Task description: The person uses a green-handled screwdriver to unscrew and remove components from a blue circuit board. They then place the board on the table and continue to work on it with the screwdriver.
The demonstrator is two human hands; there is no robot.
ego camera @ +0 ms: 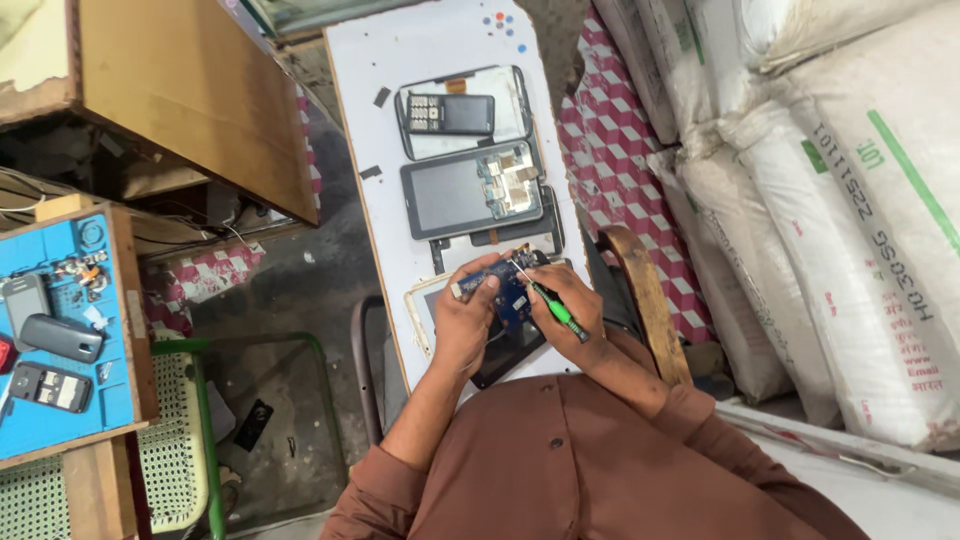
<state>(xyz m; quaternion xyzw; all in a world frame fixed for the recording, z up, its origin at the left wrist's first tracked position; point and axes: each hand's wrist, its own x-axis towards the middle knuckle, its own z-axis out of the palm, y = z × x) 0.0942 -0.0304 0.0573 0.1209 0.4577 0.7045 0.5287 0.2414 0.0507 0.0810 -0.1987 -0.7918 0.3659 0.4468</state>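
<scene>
Blue circuit board (508,292) in left hand (466,318); right hand (572,305) grips screwdriver (548,303).

Blue circuit board (507,291); green screwdriver (556,311); perhaps checked cloth (620,150).

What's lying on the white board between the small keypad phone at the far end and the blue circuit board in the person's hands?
In the head view, an opened tablet with exposed parts lies between the keypad phone and the blue circuit board, with a dark frame just below it.

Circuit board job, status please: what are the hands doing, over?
Left hand grips blue circuit board. Right hand holds green-handled screwdriver, tip on board. Nothing blocking; opened tablet lies beyond.
</scene>
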